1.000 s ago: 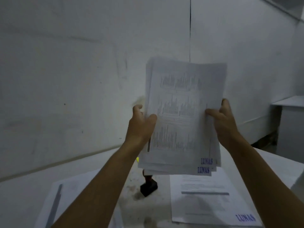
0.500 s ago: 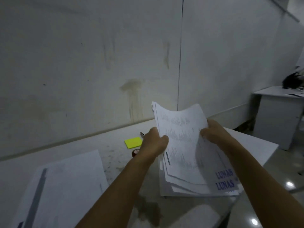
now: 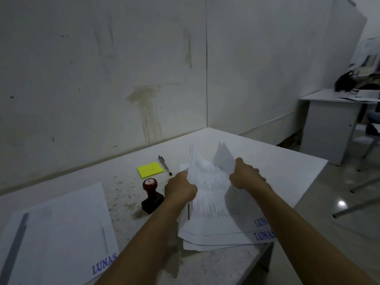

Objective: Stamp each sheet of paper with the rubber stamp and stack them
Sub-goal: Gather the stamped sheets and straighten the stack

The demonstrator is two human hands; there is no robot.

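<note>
1. White desk (image 3: 277,161); its near edge is cut off.
2. Loose sheaf of printed sheets (image 3: 213,202), stamped "LUNAS", lower edges on the desk, tops curling; print unreadable.
3. Left hand (image 3: 181,190) and right hand (image 3: 245,177) grip its sides; fingertips hidden behind paper.
4. Rubber stamp (image 3: 151,195) stands just left of the left fingers.
</note>
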